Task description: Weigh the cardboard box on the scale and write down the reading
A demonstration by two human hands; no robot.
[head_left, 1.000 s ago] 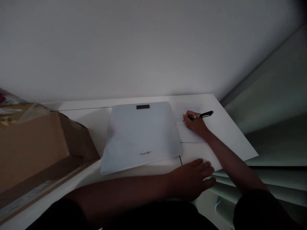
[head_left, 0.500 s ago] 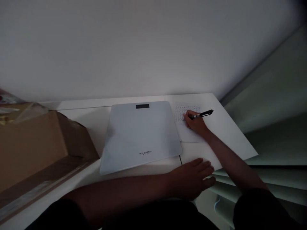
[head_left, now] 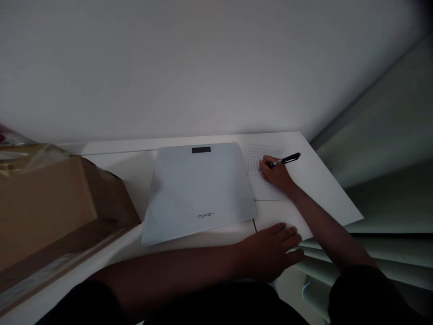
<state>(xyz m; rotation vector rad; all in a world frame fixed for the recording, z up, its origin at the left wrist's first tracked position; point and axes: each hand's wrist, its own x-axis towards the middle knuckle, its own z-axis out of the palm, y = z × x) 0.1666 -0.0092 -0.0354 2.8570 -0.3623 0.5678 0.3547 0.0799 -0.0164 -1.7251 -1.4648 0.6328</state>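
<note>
My right hand [head_left: 276, 174] grips a black pen [head_left: 284, 160] with its tip down on a white sheet of paper [head_left: 267, 192] covered with rows of small marks. The sheet lies on the white table [head_left: 318, 189], just right of a flat white weighing scale [head_left: 199, 192] with a dark display at its far edge. My left hand [head_left: 270, 253] rests flat, palm down, on the table's near edge with fingers spread, holding nothing, just below the scale's near right corner.
A brown cardboard box [head_left: 50, 203] with tape along its side fills the left of the table, close to the scale. A white wall rises behind the table. Window blinds [head_left: 372, 253] run along the right, below the table's edge.
The pen's upper end has tipped slightly higher as my right hand shifts on the paper. My left hand and the scale stay where they were.
</note>
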